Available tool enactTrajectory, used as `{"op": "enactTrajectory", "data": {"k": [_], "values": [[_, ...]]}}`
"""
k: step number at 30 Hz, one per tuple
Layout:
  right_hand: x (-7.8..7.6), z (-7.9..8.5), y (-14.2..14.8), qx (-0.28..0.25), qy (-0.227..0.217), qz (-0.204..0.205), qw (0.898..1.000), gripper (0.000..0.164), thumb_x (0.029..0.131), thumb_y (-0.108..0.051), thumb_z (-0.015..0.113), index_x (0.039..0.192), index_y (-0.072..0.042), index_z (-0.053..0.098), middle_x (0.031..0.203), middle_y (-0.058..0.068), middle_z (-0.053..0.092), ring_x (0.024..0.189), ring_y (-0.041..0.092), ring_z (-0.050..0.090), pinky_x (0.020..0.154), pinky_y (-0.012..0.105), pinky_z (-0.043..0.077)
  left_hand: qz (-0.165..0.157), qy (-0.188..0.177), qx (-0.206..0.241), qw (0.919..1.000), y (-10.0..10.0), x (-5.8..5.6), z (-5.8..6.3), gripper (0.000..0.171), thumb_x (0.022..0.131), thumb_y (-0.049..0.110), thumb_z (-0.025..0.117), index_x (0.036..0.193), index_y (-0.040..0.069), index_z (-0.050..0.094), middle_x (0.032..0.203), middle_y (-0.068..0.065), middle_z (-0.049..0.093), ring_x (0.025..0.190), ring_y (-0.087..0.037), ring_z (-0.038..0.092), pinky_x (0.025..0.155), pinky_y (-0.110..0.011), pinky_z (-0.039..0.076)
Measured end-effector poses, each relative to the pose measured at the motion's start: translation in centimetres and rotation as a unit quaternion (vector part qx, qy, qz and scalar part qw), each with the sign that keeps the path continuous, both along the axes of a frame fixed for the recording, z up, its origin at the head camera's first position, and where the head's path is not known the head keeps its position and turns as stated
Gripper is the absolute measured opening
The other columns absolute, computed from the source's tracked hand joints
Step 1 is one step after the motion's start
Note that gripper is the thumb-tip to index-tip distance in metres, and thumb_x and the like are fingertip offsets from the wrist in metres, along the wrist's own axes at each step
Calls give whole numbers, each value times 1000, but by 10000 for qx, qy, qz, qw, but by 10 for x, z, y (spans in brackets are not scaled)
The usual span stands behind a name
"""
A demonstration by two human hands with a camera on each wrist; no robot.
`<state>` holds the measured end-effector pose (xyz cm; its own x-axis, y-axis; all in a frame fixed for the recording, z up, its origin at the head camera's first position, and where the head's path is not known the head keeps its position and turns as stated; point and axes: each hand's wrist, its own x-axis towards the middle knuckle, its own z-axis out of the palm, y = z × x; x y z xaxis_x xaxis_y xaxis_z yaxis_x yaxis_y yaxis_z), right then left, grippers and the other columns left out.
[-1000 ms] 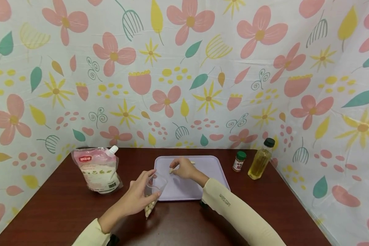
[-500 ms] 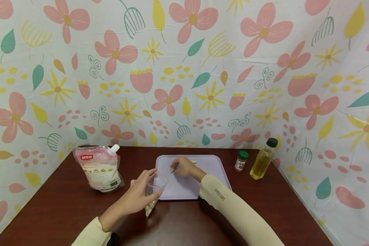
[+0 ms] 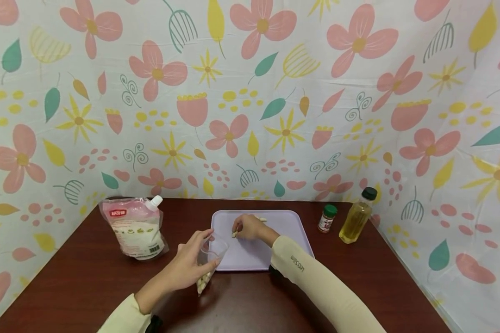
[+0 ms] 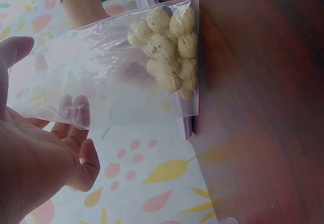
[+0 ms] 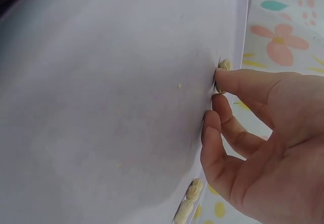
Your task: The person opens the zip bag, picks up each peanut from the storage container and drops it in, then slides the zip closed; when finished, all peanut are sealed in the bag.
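Note:
My left hand holds a clear plastic bag by its wide mouth, fingers and thumb on either side of the opening. Several peanuts in their shells lie at the bottom of the bag, which hangs at the tray's front left corner. Over the lilac tray, my right hand pinches a peanut between thumb and fingers, fingertips right at the tray surface. Farther along the tray, more peanut shells lie in a line, partly hidden behind the right hand in the head view.
A pouch with a white spout stands at the back left of the dark wooden table. At the back right are a green-capped spice jar and a bottle of yellow oil. A floral curtain closes off the back.
My right hand has turned slightly and its fingertips have shifted a little over the tray, with the peanut lower in view. My left hand and the bag stay almost still.

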<state>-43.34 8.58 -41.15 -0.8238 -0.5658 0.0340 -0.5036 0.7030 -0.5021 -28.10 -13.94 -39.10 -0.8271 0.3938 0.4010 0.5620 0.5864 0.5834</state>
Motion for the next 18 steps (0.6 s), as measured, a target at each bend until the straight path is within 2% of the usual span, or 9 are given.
{"op": "enactTrajectory", "data": {"k": [4, 12, 18], "values": [[1, 1, 1, 50, -105, -66, 9999, 10, 80, 0, 76, 81, -9, 71, 74, -4, 61, 69, 8, 53, 64, 23, 44, -1, 12, 7, 10000, 0, 1, 1, 68, 88, 32, 74, 143, 6, 43, 121, 5, 54, 98, -6, 56, 82, -42, 28], [2, -3, 5, 201, -63, -110, 9997, 7, 82, -4, 76, 83, -8, 71, 77, -3, 63, 72, 10, 54, 67, 26, 46, -98, -49, 15, 9999, 1, 3, 0, 68, 89, 31, 74, 143, 5, 43, 123, -7, 56, 100, -18, 58, 82, -42, 28], [4, 0, 8, 142, -75, -101, 9998, 8, 82, -3, 77, 82, -9, 71, 75, -5, 64, 70, 9, 54, 66, 25, 45, -72, -82, -8, 9999, 1, 5, 1, 69, 88, 33, 74, 144, 6, 42, 124, -6, 56, 99, -12, 55, 81, -41, 27]]}}
